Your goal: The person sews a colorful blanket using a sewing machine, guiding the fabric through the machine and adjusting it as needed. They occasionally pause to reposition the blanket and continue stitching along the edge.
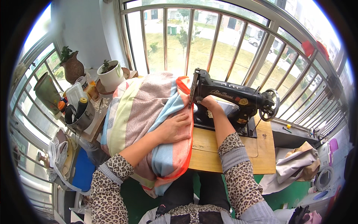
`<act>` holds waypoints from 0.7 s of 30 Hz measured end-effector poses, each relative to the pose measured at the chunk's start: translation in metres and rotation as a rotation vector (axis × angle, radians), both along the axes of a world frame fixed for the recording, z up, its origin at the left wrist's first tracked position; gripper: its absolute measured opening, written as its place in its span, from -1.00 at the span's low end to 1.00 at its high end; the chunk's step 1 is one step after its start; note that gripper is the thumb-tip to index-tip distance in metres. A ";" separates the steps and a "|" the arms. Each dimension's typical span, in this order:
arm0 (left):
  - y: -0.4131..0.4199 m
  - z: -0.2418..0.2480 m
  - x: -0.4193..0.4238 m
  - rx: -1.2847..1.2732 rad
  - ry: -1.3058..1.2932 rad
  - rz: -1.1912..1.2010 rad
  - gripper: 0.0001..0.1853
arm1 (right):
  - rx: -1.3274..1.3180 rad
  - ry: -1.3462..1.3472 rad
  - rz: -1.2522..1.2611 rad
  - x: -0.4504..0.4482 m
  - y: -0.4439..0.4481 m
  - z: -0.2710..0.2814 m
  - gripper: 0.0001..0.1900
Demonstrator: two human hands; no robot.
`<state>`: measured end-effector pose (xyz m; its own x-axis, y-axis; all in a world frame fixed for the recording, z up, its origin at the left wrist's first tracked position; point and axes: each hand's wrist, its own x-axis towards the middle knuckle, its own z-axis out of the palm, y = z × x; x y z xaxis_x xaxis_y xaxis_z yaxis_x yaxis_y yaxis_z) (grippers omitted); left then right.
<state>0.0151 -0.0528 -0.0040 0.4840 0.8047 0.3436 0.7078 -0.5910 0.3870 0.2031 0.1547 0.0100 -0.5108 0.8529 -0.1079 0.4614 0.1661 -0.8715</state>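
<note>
A large striped cloth point(145, 103), bulky and folded, in pink-grey, blue, yellow-green and salmon, lies over the left part of a wooden sewing table point(208, 159). Red binding point(191, 145) runs along its right edge up to the needle area of a black sewing machine point(229, 92) with flower decals. Flat on the cloth, just left of this binding, rests my left hand point(176, 128) with its fingers spread a little. My right hand point(210, 104) reaches under the machine's arm, close behind the needle bar point(192, 95). The machine head hides its fingertips, so its grip cannot be seen.
At right is the machine's handwheel point(269, 105). A metal tin point(84, 119) with thread spools and a white plant pot point(110, 77) stand on the left ledge. Window railings point(215, 39) rise behind the table. Beige cloth point(296, 165) hangs at the right.
</note>
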 end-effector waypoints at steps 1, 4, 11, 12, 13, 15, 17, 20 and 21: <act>0.002 -0.001 0.000 0.008 -0.006 -0.008 -0.28 | -0.026 0.049 0.038 0.000 0.004 -0.001 -0.67; 0.005 -0.004 0.000 0.014 -0.024 -0.021 -0.29 | -0.058 0.189 0.100 -0.005 0.014 -0.006 -0.69; 0.012 -0.005 -0.005 0.031 -0.044 -0.048 -0.30 | -0.102 0.643 0.090 -0.022 0.023 -0.022 -0.71; 0.013 -0.005 -0.006 0.030 -0.047 -0.051 -0.30 | -0.121 0.708 0.078 -0.024 0.024 -0.024 -0.70; 0.014 -0.005 -0.006 0.027 -0.051 -0.057 -0.32 | -0.137 0.765 0.065 -0.025 0.025 -0.025 -0.70; 0.015 -0.006 -0.007 0.023 -0.057 -0.065 -0.34 | -0.124 0.797 0.069 -0.027 0.025 -0.026 -0.70; 0.017 -0.006 -0.008 0.032 -0.065 -0.071 -0.36 | -0.051 0.735 0.100 -0.027 0.025 -0.024 -0.67; 0.019 -0.008 -0.009 0.034 -0.072 -0.075 -0.38 | 0.129 0.586 0.131 -0.029 0.021 -0.017 -0.60; 0.019 -0.008 -0.011 0.033 -0.074 -0.073 -0.38 | 0.220 0.524 0.125 -0.029 0.016 -0.015 -0.61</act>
<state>0.0037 -0.0338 -0.0123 0.5136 0.7557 0.4064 0.6322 -0.6535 0.4163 0.1742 0.1711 -0.0049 -0.5466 0.7566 0.3589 -0.0565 0.3943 -0.9173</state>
